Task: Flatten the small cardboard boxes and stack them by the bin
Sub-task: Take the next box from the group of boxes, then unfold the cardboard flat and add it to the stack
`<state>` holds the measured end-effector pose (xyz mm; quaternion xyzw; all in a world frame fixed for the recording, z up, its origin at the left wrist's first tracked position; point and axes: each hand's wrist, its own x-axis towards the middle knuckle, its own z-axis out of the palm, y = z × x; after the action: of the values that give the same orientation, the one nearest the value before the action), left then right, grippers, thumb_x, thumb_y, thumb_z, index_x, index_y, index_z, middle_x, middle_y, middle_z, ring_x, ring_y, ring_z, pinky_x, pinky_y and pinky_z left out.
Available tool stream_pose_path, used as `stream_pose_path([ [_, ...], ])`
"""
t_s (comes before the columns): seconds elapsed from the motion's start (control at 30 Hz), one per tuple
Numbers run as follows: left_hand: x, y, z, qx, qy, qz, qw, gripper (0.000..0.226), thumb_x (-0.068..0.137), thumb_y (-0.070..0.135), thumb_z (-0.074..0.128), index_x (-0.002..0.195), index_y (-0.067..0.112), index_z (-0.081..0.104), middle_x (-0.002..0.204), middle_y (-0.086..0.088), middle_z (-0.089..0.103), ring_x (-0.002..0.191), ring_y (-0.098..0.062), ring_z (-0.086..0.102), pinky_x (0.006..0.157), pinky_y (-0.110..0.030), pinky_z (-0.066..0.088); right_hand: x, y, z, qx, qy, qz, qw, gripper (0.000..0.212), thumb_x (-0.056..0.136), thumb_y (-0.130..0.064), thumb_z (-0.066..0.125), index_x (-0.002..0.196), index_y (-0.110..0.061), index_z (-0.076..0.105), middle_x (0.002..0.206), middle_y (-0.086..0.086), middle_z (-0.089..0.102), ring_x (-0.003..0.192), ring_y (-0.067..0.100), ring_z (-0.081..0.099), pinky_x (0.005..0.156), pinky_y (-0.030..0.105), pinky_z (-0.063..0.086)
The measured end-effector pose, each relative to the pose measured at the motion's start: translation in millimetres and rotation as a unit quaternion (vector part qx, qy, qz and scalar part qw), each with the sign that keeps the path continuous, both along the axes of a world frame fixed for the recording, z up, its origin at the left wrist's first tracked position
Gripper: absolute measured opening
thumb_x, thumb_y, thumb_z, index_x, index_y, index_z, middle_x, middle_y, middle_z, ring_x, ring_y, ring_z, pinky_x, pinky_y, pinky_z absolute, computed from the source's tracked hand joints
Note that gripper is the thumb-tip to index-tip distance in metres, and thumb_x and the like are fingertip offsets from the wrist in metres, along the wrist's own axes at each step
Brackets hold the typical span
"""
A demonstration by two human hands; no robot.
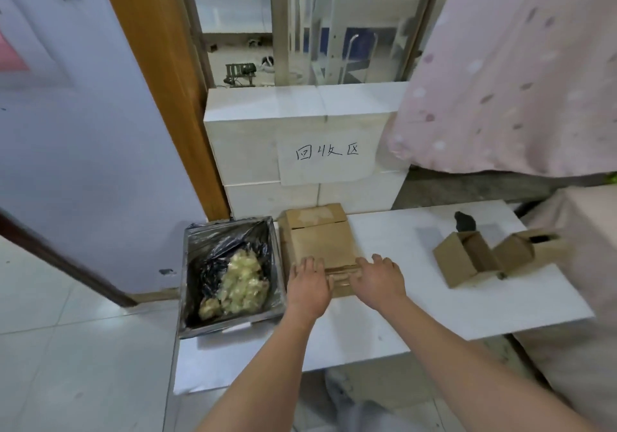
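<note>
Pressing step: our left hand (309, 283) and right hand (379, 279), fingers straight, push flattened brown cardboard box (319, 248) onto white worktop (434, 311) beside black-lined bin (230, 268). Next, we judge: fetch unflattened small brown boxes (480, 258) at right.

Floor (50, 348) was pale glossy tile with grey grout lines. A pale lavender door (83, 147) stood at left, framed by a wooden jamb (160, 81). Behind it, a glass window (300, 20) with metal frames showed white shelving and a blue chair beyond. Below the window sat white block wall (253, 124) carrying a paper sign (327, 157) with handwritten characters. A white worktop (417, 298) lay low over the floor. Pink dotted fabric (521, 74) hung at right. Light was soft, even daylight.
</note>
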<state>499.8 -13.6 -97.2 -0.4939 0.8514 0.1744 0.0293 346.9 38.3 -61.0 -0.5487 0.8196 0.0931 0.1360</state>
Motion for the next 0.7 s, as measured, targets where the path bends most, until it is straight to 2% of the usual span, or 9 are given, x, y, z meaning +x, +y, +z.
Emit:
stream_pose_path([
  [0.23,-83.7,11.0,11.1,-0.018,-0.006,-0.049,0.999,0.051,0.107,0.04,0.029,0.145,0.007,0.036,0.146,-0.013,0.041,0.135,-0.03,0.037,0.118,-0.043,0.022,-77.8,28.2,8.3,-0.036,0.01,-0.061,0.997,0.057,0.099,-0.056,0.034,0.144,-0.022,0.044,0.136,0.01,0.051,0.122,0.031,0.048,0.104,0.04,0.037],
  [0.37,-148.5,12.8,9.4,-0.032,-0.008,-0.075,0.997,0.055,0.107,0.041,0.027,0.15,0.008,0.031,0.151,-0.014,0.038,0.141,-0.029,0.033,0.118,-0.043,0.021,-138.9,31.4,6.5,-0.049,-0.008,-0.094,0.994,0.059,0.099,-0.057,0.032,0.146,-0.021,0.04,0.143,0.01,0.045,0.129,0.031,0.043,0.105,0.041,0.037],
  [0.5,-226.7,11.4,13.0,-0.044,-0.02,-0.074,0.996,0.058,0.108,0.042,0.024,0.155,0.009,0.024,0.158,-0.015,0.03,0.148,-0.028,0.024,0.122,-0.044,0.016,-218.1,32.6,4.6,-0.062,0.0,-0.088,0.994,0.061,0.099,-0.058,0.033,0.145,-0.02,0.041,0.144,0.012,0.046,0.132,0.031,0.042,0.107,0.042,0.036],
  [0.7,-328.0,21.4,20.5,-0.033,-0.033,-0.054,0.997,0.058,0.108,0.043,0.024,0.157,0.012,0.023,0.16,-0.013,0.028,0.149,-0.027,0.023,0.124,-0.044,0.015,-322.7,40.1,13.1,-0.081,-0.011,-0.082,0.993,0.053,0.098,-0.054,0.035,0.135,-0.019,0.049,0.135,0.012,0.052,0.124,0.03,0.047,0.102,0.041,0.04],
])
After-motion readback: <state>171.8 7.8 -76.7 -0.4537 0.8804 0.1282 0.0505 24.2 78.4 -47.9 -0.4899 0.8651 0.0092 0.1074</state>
